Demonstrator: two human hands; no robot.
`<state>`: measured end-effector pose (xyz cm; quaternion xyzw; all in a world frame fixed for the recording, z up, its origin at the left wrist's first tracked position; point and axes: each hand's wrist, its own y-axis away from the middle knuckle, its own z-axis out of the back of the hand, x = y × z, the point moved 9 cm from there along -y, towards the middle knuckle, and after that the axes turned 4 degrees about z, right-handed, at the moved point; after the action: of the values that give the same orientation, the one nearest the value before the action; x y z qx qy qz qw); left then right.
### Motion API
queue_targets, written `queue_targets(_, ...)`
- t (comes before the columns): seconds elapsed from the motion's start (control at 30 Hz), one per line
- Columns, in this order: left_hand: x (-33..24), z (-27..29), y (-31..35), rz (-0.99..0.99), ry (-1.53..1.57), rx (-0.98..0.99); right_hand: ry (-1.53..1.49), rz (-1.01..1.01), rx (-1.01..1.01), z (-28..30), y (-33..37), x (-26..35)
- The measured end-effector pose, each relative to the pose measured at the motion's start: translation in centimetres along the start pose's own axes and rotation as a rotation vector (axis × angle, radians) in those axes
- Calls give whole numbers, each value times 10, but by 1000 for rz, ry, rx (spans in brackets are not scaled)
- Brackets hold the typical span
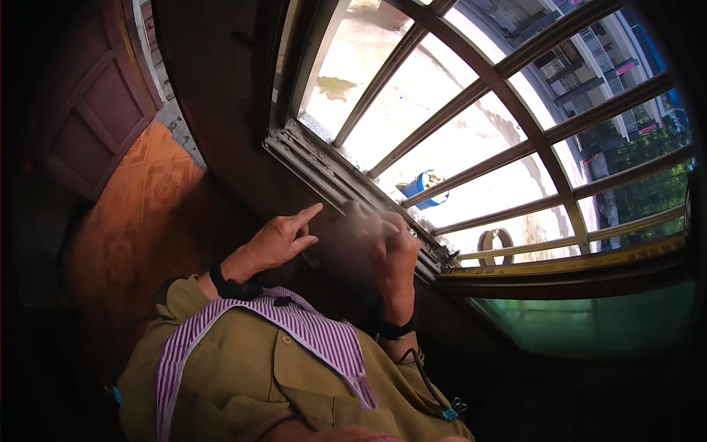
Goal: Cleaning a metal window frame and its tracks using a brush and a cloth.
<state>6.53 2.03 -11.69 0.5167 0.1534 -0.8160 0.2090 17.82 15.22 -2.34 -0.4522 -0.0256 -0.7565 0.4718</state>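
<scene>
My left hand (278,240) is raised in front of my chest. Its index finger points toward the window and its thumb stands apart, with nothing seen between them. To its right, my right hand (398,247) is at the window's lower track (331,175), with its fingers curled. A hazy grey-brown blur lies over those fingertips, so whatever they hold, if anything, cannot be made out. The track is grey, ridged and dirty along its length. Dark bands circle both wrists.
Metal window bars (449,127) rise beyond the track. A yellow strip (574,264) runs along the frame above a green panel (589,324). Outside are a blue bucket (427,191) and a round hoop (495,247). At left, a reddish panelled door (96,118) stands over orange floor tiles (147,184).
</scene>
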Motion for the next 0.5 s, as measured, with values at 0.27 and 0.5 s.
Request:
queue_targets(0.27,3,-3,-1,-171,-54,2,674,-15,-185,11,-96,-77)
queue_targets(0.5,23,41,-3,-91,20,-37,165,-147,-472,51,-96,-83)
